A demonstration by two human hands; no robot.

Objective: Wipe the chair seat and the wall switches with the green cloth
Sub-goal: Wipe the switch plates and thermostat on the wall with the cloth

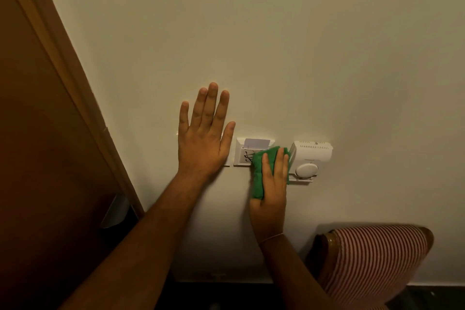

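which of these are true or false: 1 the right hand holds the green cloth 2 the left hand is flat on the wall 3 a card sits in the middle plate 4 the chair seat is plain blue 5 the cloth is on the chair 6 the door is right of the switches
1. True: the right hand presses the green cloth to the wall.
2. True: the left hand lies open and flat, covering a switch plate.
3. True: a card stands in the card holder.
4. False: the chair seat is red-and-white striped.
5. False: the cloth is at the switches, beside the thermostat.
6. False: the door is to the left.
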